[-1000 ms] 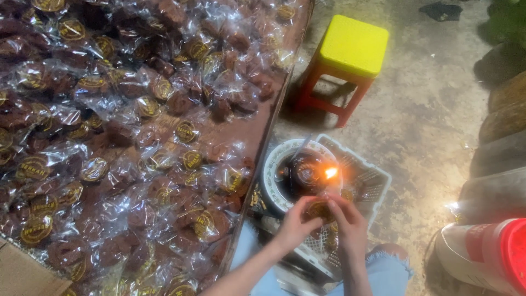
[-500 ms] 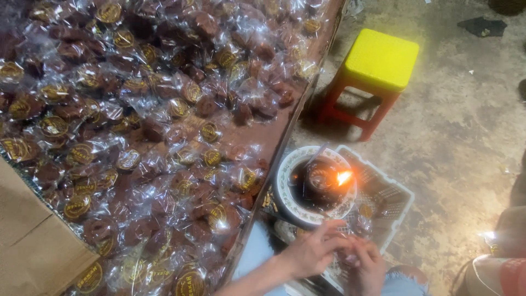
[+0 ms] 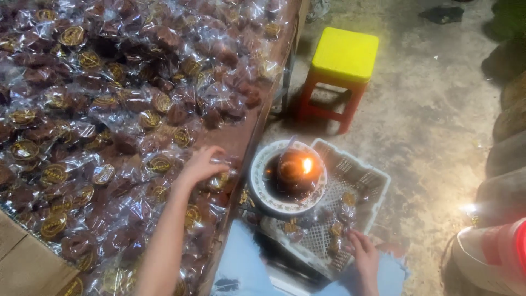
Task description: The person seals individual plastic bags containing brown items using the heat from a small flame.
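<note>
The left hand (image 3: 201, 164) has its fingers closed loosely on a clear-wrapped brown sweet packet (image 3: 219, 178) at the bench (image 3: 241, 137) edge; light, crinkly, slippery film, best pinched at its seam. The right hand (image 3: 362, 253) rests with fingers spread narrowly in the white basket (image 3: 378, 181), holding nothing that I can tell.

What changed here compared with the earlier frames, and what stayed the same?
The left hand left the spot below the flame and reached out onto the wrapped brown sweets on the table, touching one packet. The right hand dropped to the white basket. The lit candle on its plate and the yellow stool stayed put.
</note>
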